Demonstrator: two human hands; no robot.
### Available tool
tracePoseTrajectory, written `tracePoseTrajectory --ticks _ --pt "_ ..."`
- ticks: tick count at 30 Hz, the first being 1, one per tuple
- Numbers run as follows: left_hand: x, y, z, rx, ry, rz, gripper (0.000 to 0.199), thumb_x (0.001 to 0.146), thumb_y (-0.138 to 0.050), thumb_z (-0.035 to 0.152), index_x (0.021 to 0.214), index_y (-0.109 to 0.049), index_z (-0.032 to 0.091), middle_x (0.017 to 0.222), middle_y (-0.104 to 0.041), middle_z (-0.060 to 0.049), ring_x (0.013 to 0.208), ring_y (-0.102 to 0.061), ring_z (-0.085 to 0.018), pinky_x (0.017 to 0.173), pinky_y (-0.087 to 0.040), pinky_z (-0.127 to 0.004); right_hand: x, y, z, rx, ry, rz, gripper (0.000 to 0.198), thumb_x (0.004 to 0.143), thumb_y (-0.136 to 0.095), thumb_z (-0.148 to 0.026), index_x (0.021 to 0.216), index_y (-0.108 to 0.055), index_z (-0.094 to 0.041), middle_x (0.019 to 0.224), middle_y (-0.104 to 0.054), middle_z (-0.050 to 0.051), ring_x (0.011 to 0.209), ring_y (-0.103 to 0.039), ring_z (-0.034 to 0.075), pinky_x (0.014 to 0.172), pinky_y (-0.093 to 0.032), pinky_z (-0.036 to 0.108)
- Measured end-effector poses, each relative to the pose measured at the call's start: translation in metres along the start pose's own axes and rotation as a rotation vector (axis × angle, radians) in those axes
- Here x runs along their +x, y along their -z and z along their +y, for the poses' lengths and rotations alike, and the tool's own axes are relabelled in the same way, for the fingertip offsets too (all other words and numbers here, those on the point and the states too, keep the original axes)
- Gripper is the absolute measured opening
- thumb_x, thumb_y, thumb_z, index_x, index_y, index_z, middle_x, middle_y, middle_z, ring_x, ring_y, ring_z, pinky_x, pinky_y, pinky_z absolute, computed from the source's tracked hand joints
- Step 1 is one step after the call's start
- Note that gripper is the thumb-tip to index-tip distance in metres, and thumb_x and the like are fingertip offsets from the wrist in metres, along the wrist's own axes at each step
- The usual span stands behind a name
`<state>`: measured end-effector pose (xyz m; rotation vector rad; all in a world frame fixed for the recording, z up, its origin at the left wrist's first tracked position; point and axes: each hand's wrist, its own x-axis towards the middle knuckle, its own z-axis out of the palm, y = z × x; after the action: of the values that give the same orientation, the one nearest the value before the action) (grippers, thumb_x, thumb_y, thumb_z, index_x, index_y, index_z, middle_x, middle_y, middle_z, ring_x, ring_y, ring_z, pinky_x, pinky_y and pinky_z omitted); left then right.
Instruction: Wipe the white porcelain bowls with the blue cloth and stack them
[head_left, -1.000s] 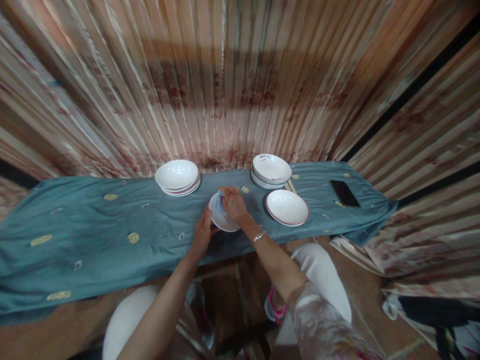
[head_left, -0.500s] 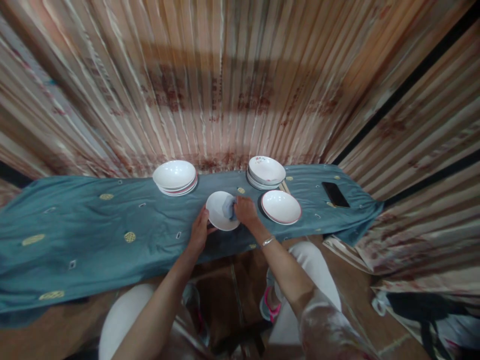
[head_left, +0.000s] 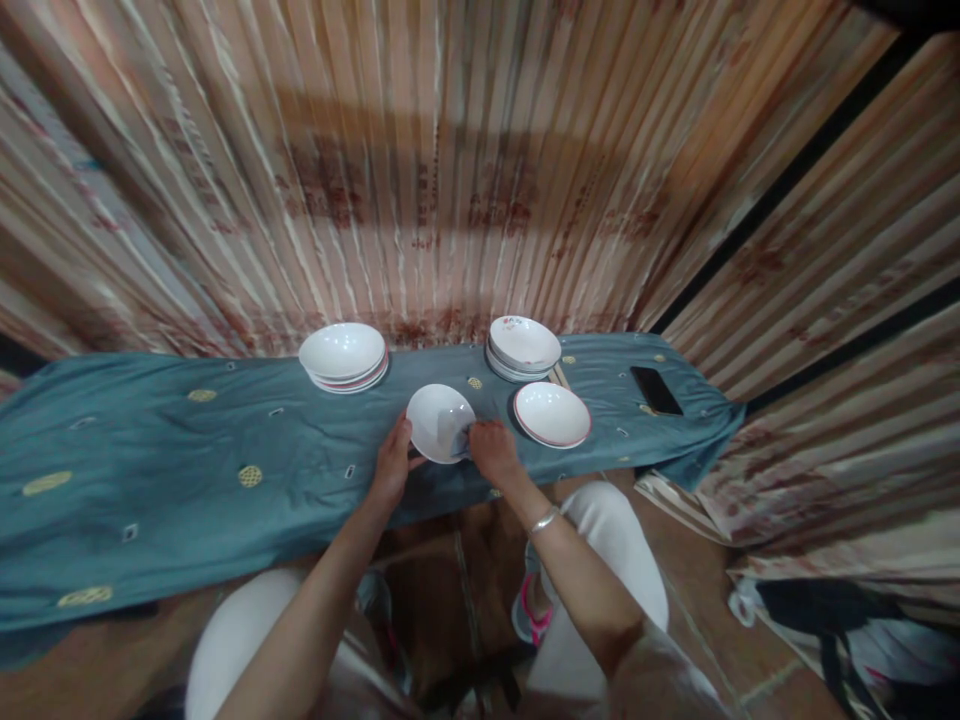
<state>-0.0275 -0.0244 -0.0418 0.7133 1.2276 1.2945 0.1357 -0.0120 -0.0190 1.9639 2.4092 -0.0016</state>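
My left hand (head_left: 394, 458) grips the left rim of a white bowl (head_left: 435, 420), thumb on the edge and fingers underneath. The bowl is tilted toward me over the front part of the table. My right hand (head_left: 491, 450) is closed on a grey-blue cloth (head_left: 460, 440) at the bowl's lower right inner side; most of the cloth is hidden by the fingers. Just right of that hand sits a short stack of red-rimmed dishes (head_left: 553, 413).
A stack of white bowls (head_left: 343, 350) stands at the back left, another stack with a floral top bowl (head_left: 525, 343) at the back right. A black phone (head_left: 656, 390) lies farther right on the green tablecloth (head_left: 172, 450). Pleated curtains (head_left: 450, 200) hang behind.
My right hand has moved the cloth down from the bowl's right inner side to its lower right rim. My left hand keeps its hold. The view has shifted slightly.
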Motion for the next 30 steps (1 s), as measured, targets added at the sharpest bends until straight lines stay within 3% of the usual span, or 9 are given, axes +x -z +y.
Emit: tracePoseTrajectory --ticks 6,16,19,23,26,30 --pt "0.001 0.001 -0.002 0.001 -0.015 0.001 0.047 0.091 -0.054 0.042 0.135 -0.055 0.024 0.140 -0.055 -0.010 0.118 -0.060 -0.028 0.078 -0.060 -0.036 -0.017 0.011 -0.009 0.036 0.008 -0.033 0.032 0.094 -0.038 -0.007 0.099 -0.070 -0.010 0.101 -0.072 0.018 0.102 -0.065 0.024 0.082 -0.047 0.031" --pt "-0.001 0.001 -0.002 0.005 0.002 0.013 0.047 0.090 -0.054 0.044 0.133 -0.056 0.024 0.136 -0.059 -0.010 0.115 -0.062 -0.026 0.077 -0.059 -0.033 -0.030 0.028 -0.029 0.137 0.270 -0.038 0.028 0.092 -0.043 -0.008 0.107 -0.066 -0.009 0.105 -0.070 0.016 0.104 -0.062 0.022 0.102 -0.039 0.035" --pt "0.001 0.003 -0.004 0.026 -0.021 0.012 0.045 0.092 -0.051 0.043 0.131 -0.057 0.023 0.137 -0.058 -0.008 0.119 -0.060 -0.026 0.087 -0.056 -0.037 -0.023 0.028 -0.033 0.270 0.313 -0.028 0.032 0.092 -0.043 -0.009 0.116 -0.063 -0.013 0.108 -0.070 0.013 0.104 -0.062 0.022 0.097 -0.042 0.033" --pt "0.010 0.006 -0.010 0.081 -0.183 0.047 0.036 0.093 -0.048 0.034 0.121 -0.064 0.018 0.137 -0.059 -0.008 0.130 -0.051 -0.021 0.112 -0.036 -0.036 -0.010 0.024 -0.045 0.496 0.259 0.034 0.039 0.092 -0.043 -0.014 0.130 -0.054 -0.018 0.118 -0.068 0.008 0.109 -0.062 0.021 0.096 -0.045 0.031" --pt "0.016 0.008 -0.015 0.081 -0.214 0.057 0.035 0.093 -0.047 0.031 0.120 -0.064 0.015 0.137 -0.058 -0.011 0.132 -0.049 -0.020 0.116 -0.029 -0.035 0.000 0.019 -0.054 0.625 0.226 0.058 0.042 0.090 -0.043 -0.013 0.131 -0.051 -0.019 0.119 -0.068 0.006 0.108 -0.063 0.019 0.098 -0.045 0.030" --pt "0.017 0.009 -0.017 0.070 -0.192 0.055 0.038 0.094 -0.046 0.030 0.123 -0.061 0.011 0.140 -0.055 -0.015 0.132 -0.049 -0.021 0.115 -0.031 -0.034 0.011 0.010 -0.059 0.748 0.285 0.148 0.048 0.086 -0.040 -0.006 0.132 -0.050 -0.017 0.134 -0.060 0.007 0.125 -0.054 0.015 0.109 -0.037 0.026"
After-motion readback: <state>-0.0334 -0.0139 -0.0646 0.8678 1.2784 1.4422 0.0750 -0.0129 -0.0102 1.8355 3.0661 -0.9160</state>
